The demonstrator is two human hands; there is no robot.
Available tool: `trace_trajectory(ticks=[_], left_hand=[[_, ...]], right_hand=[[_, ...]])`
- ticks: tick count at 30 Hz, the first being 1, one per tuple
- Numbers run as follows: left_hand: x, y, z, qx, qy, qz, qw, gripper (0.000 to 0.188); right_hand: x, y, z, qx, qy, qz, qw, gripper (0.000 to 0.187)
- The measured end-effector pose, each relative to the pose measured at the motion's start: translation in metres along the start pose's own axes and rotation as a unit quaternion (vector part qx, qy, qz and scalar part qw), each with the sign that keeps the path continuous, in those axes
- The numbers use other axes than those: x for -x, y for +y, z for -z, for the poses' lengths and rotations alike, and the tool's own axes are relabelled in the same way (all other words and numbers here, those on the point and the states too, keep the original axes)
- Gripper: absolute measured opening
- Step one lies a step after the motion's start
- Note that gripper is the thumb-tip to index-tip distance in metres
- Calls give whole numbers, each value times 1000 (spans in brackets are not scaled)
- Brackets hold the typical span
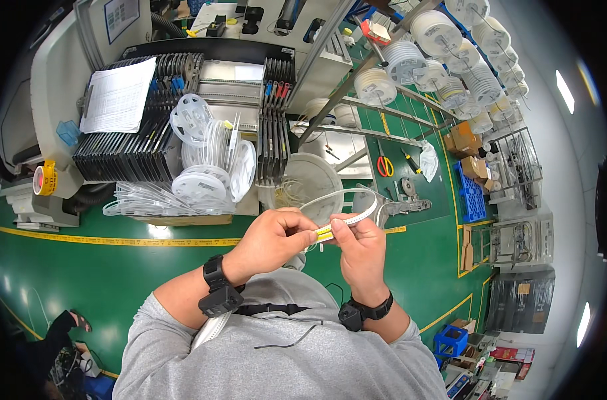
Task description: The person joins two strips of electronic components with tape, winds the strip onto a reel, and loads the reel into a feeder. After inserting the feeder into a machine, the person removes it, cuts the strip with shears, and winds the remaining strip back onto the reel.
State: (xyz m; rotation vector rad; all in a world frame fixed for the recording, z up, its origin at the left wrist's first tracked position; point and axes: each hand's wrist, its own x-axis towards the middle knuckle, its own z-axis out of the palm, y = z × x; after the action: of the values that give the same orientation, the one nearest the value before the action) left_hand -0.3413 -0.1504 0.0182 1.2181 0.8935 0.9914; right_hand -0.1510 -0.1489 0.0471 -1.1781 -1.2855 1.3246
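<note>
I have the left hand [273,239] pinching a thin white perforated tape [365,212] between thumb and bent fingers, and the right hand [363,253] gripping it just beside, thumb pressed on top; both sets of fingers are narrowed onto it. A yellow strip [324,234] shows along the tape between the two thumbs, and the tape arches in a loop above the right hand. I see it held before the grey-shirted torso, near a round bin [322,175]. Leftward I make out heaped plastic reels [200,183]; rightward, red-handled scissors [385,166].
</note>
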Motion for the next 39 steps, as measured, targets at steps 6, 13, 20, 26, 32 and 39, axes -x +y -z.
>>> trace_trajectory(ticks=[6,13,20,26,32,39], left_hand=[[1,2,0,-2,14,4,1000,11],[-2,3,-2,7,27,25,999,11],[-15,3,-16,27,55,28,998,15],[-38,5,-42,0,95,59,994,20],[-65,1,-70,8,119,45,992,14],[-97,-4,-107,-26,164,50,985,13]], right_hand=[[0,-1,-3,5,0,-1,1000,17],[-3,-4,-1,17,-9,2,1000,16],[-11,-9,14,85,-25,43,995,14],[-35,-8,48,152,-66,104,981,15],[-87,2,94,-111,-161,-72,978,18],[-118,20,144,-184,-268,-106,940,26]])
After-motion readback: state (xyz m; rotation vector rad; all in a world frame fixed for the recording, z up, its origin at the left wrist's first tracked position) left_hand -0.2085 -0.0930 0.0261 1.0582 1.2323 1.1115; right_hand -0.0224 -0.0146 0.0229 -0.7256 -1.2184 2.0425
